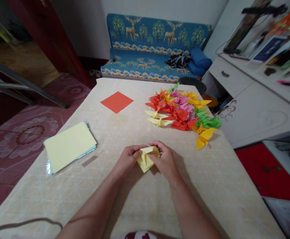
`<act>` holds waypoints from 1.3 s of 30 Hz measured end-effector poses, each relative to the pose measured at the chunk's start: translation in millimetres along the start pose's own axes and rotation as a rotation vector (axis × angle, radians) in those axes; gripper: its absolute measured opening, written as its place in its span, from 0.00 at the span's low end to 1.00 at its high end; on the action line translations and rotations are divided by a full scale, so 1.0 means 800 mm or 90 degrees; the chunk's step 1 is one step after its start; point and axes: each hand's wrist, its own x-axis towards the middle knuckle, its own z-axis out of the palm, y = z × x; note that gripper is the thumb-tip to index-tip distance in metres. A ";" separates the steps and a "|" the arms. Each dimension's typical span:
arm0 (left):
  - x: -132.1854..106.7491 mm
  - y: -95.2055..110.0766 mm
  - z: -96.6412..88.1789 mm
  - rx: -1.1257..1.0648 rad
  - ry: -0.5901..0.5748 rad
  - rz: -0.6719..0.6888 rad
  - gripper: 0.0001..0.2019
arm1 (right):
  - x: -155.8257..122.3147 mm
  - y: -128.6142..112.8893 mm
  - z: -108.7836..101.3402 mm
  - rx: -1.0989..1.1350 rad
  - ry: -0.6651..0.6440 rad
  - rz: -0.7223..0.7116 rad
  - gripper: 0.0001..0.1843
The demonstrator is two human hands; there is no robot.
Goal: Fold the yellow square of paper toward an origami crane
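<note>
A partly folded sheet of pale yellow paper (145,163) is held between both hands just above the table, one corner pointing toward me. My left hand (130,156) pinches its left side between thumb and fingers. On the other side, my right hand (163,158) grips the paper, the thumb pressing on its inner folds and the fingers behind. Beyond the hands to the right lies a group of folded paper cranes (179,106) in red, pink, orange, green and yellow. Two pale yellow cranes (159,121) sit at its near left edge.
A red paper square (117,102) lies flat at the far left of the table (85,196). Nearer on the left is a stack of yellow and blue paper (70,146) on clear plastic. A cord (25,221) crosses the front left corner. A blue patterned sofa (145,49) stands behind.
</note>
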 end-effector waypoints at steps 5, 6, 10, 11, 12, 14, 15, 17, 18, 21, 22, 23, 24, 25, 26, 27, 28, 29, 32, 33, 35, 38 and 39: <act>0.000 0.001 0.000 0.014 0.013 0.011 0.17 | -0.003 -0.002 0.002 -0.047 -0.001 -0.021 0.27; 0.000 0.001 0.000 0.016 0.011 0.011 0.17 | -0.003 -0.001 0.002 -0.053 0.000 -0.028 0.28; 0.001 0.003 0.002 -0.015 0.041 -0.007 0.18 | -0.002 -0.002 -0.001 -0.053 0.021 -0.052 0.28; 0.001 0.004 0.002 -0.033 0.058 -0.012 0.19 | -0.003 -0.004 -0.003 -0.051 0.044 -0.072 0.27; 0.002 0.004 0.002 -0.053 0.078 -0.013 0.19 | -0.004 -0.007 -0.004 -0.053 0.074 -0.105 0.24; 0.005 0.004 0.000 -0.082 0.114 -0.008 0.20 | -0.008 -0.012 -0.005 -0.073 0.131 -0.191 0.15; 0.006 0.003 -0.001 -0.087 0.131 0.000 0.20 | -0.011 -0.015 -0.005 -0.096 0.144 -0.233 0.11; 0.009 0.000 -0.003 -0.082 0.175 0.031 0.19 | -0.016 -0.019 -0.001 -0.171 0.132 -0.291 0.04; 0.010 -0.002 -0.004 -0.078 0.197 0.051 0.19 | -0.018 -0.020 0.002 -0.216 0.120 -0.306 0.03; 0.011 -0.008 -0.004 -0.075 0.244 0.095 0.19 | -0.020 -0.019 0.013 -0.318 0.131 -0.306 0.05; 0.011 -0.009 -0.004 -0.075 0.249 0.101 0.19 | -0.020 -0.019 0.016 -0.337 0.143 -0.298 0.06; 0.011 -0.010 -0.002 -0.075 0.250 0.104 0.19 | -0.019 -0.018 0.019 -0.349 0.153 -0.290 0.06; 0.011 -0.010 0.000 -0.076 0.249 0.107 0.19 | -0.019 -0.018 0.021 -0.358 0.161 -0.285 0.07; 0.010 -0.010 0.002 -0.079 0.247 0.109 0.19 | -0.018 -0.018 0.022 -0.363 0.168 -0.282 0.07; 0.010 -0.009 0.004 -0.083 0.244 0.109 0.19 | -0.018 -0.018 0.023 -0.368 0.174 -0.280 0.07; 0.009 -0.009 0.007 -0.090 0.241 0.107 0.19 | -0.017 -0.018 0.024 -0.372 0.180 -0.276 0.06; 0.009 -0.008 0.009 -0.100 0.239 0.102 0.19 | -0.017 -0.019 0.025 -0.376 0.186 -0.272 0.06; 0.009 -0.008 0.011 -0.112 0.238 0.095 0.20 | -0.017 -0.019 0.026 -0.381 0.193 -0.268 0.06; 0.009 -0.009 0.013 -0.156 0.221 0.077 0.23 | -0.017 -0.020 0.030 -0.382 0.208 -0.255 0.03; 0.009 -0.010 0.013 -0.172 0.212 0.073 0.24 | -0.017 -0.020 0.031 -0.378 0.211 -0.254 0.01; 0.010 -0.011 0.012 -0.201 0.191 0.074 0.25 | -0.017 -0.020 0.033 -0.364 0.216 -0.252 0.02; 0.010 -0.011 0.010 -0.231 0.167 0.084 0.25 | -0.017 -0.021 0.035 -0.350 0.217 -0.248 0.03; 0.010 -0.011 0.009 -0.238 0.165 0.087 0.25 | -0.017 -0.020 0.035 -0.347 0.218 -0.245 0.03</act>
